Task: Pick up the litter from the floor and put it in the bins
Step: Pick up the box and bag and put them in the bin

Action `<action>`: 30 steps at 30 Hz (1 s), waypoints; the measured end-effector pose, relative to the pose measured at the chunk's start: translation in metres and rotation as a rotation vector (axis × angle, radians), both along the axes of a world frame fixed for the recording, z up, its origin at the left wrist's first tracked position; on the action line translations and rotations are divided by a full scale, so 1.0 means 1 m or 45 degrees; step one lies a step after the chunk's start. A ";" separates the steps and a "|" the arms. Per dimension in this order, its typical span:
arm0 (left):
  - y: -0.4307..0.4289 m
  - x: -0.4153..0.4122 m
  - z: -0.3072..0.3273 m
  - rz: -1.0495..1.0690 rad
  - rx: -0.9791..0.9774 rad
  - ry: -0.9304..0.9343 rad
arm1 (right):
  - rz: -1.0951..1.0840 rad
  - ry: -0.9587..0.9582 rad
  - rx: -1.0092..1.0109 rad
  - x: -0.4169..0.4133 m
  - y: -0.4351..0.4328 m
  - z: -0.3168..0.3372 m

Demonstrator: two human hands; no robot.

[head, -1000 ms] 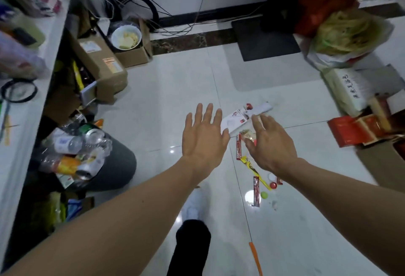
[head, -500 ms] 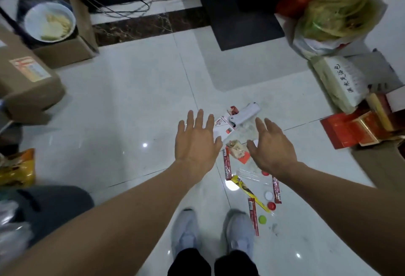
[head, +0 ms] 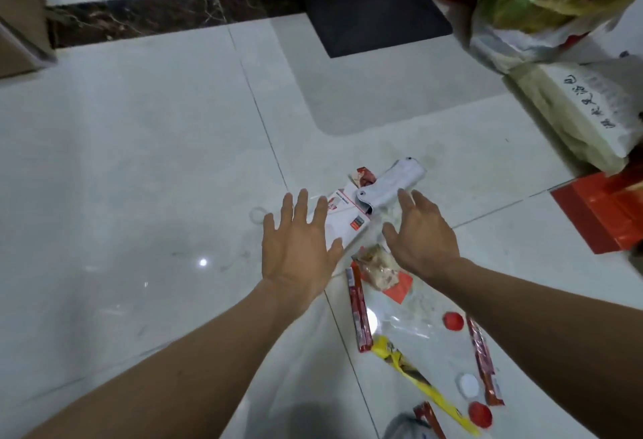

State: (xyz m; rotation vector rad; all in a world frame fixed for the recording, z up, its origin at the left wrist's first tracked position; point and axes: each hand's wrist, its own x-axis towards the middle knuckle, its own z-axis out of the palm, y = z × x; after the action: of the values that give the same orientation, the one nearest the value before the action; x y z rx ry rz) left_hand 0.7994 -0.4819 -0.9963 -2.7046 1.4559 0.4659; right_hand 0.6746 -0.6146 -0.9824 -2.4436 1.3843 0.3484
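Note:
Litter lies scattered on the white tiled floor. A flattened white carton [head: 351, 214] and a white folded wrapper [head: 393, 182] lie just beyond my fingertips. My left hand [head: 299, 247] hovers open over the carton's near end, holding nothing. My right hand [head: 422, 236] is open beside it, fingers spread, over a clear bag with crumbs [head: 379, 269]. Nearer me lie a red stick wrapper [head: 358, 313], a yellow wrapper [head: 421, 383], another red wrapper [head: 483, 362], red bottle caps [head: 453, 321] and a white cap [head: 468, 384]. No bin is in view.
A red box [head: 598, 215] sits at the right edge, with a white bag with writing [head: 588, 107] and a full plastic bag [head: 542, 0] behind it. A black mat [head: 368, 6] lies at the back. A cardboard box [head: 21, 10] stands far left.
The view has dropped closer to the floor and swung right; the bin and boxes at the left left the frame. Both hands have reached nearer to the white carton and wrapper.

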 end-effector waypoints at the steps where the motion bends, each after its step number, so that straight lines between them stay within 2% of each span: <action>1: -0.005 0.002 -0.012 -0.004 -0.016 -0.018 | -0.008 -0.021 -0.019 0.005 -0.007 -0.013; 6: -0.022 0.017 -0.063 0.028 -0.117 -0.038 | -0.243 -0.220 0.010 0.036 -0.045 -0.073; 10: -0.025 0.020 -0.086 0.010 -0.183 -0.039 | -0.627 -0.421 0.164 0.057 -0.062 -0.103; 16: -0.017 0.018 -0.097 -0.021 -0.226 -0.008 | -0.878 -0.520 0.249 0.056 -0.066 -0.121; 20: -0.012 0.014 -0.100 0.013 -0.202 0.068 | -1.071 -0.747 0.234 0.050 -0.067 -0.120; 26: -0.010 0.013 -0.114 0.012 -0.067 0.160 | -0.917 -0.921 0.015 0.040 -0.066 -0.104; 30: -0.010 0.011 -0.115 0.029 -0.125 0.248 | -0.860 -1.015 -0.051 0.035 -0.064 -0.087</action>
State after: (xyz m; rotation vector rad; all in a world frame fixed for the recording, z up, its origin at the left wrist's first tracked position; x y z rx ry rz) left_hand 0.8108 -0.4922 -1.1115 -2.8241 1.5321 0.6950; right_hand 0.7097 -0.6784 -1.0690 -1.6456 1.6571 -0.7248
